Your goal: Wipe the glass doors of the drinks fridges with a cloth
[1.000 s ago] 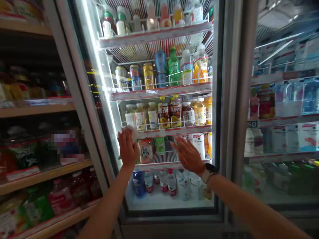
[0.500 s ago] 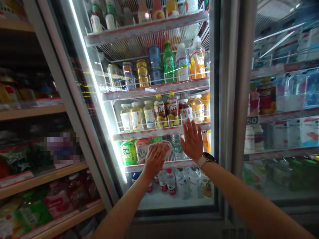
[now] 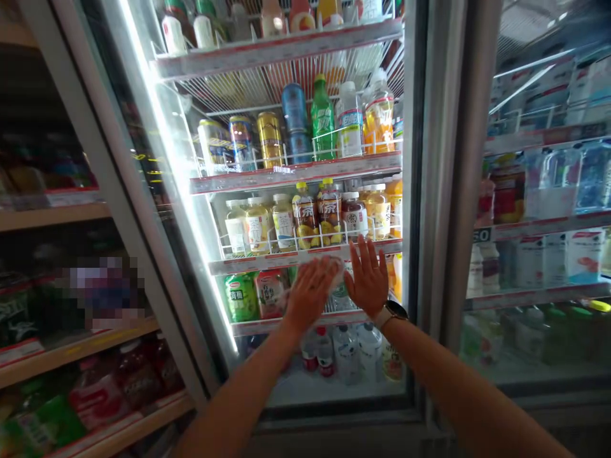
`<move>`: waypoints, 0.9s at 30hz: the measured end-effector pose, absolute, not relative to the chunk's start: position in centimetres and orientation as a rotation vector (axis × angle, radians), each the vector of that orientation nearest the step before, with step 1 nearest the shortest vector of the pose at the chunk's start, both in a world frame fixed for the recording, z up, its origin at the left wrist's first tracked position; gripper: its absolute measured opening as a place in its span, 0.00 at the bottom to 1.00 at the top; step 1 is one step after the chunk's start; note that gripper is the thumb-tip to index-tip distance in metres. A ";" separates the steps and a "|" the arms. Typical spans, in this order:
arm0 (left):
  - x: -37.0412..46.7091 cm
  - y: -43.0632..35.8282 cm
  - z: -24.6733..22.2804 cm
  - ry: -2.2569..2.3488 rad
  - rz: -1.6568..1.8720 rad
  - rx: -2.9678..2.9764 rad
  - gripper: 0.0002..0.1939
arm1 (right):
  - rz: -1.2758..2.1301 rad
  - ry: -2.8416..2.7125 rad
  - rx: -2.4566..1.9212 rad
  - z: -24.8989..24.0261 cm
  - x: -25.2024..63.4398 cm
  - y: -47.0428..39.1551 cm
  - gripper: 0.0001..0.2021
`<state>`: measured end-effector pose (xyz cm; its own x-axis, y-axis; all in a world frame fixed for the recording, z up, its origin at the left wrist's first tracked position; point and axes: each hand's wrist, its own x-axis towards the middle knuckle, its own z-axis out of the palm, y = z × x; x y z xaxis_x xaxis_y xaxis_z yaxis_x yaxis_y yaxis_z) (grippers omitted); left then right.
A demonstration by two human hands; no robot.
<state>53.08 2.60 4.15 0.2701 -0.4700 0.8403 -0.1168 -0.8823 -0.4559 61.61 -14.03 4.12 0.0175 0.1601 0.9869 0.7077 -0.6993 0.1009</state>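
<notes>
My left hand (image 3: pixel 311 291) lies over a pale cloth (image 3: pixel 338 272), pressing it to the glass door in front of the lit drinks shelves. Beyond the fingers, part of the cloth sticks out; the palm hides the rest. Just to its right, my right hand (image 3: pixel 367 280) rests open and flat against the glass, fingers spread, with nothing in it. That wrist wears a watch (image 3: pixel 395 310) on a light strap. Behind the glass stand a red drink carton (image 3: pixel 271 294), a green one (image 3: pixel 241 296) and dark tea bottles (image 3: pixel 329 213).
The metal door frame (image 3: pixel 432 210) runs up the right side. Another glass-fronted cooler with bottles stands farther right. At left are wooden shelves (image 3: pixel 62 218) holding packaged goods. Cans and bottles fill several racks behind the glass.
My left hand has slid the cloth up and to the right across the glass, closer to my right hand. The right hand stays almost in place while the view shifts slightly.
</notes>
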 end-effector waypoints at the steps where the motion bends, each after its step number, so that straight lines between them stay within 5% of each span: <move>1: 52.7 2.7 1.7 0.593 -1.567 -2.234 0.29 | -1.726 -0.882 -1.879 4.1 61.6 -14.0 0.34; 4: 50.9 4.3 -4.1 0.687 -1.433 -2.191 0.27 | -1.730 -0.869 -1.880 4.0 61.7 -14.0 0.34; 7: 49.2 6.9 -4.7 0.735 -1.255 -2.184 0.27 | -1.724 -0.859 -1.886 4.1 61.6 -13.9 0.34; 14: 50.4 8.5 10.5 0.307 -1.800 -2.254 0.32 | -1.740 -0.834 -1.895 4.1 61.6 -13.8 0.33; 17: 51.9 6.5 13.1 0.225 -2.001 -2.277 0.32 | -1.749 -0.836 -1.894 4.2 61.5 -13.9 0.33; 24: 52.2 3.3 1.9 0.599 -1.550 -2.177 0.31 | -1.746 -0.845 -1.891 4.1 61.6 -13.8 0.34; 27: 51.6 4.2 1.1 0.709 -1.393 -2.112 0.30 | -1.745 -0.851 -1.901 4.1 61.8 -13.8 0.34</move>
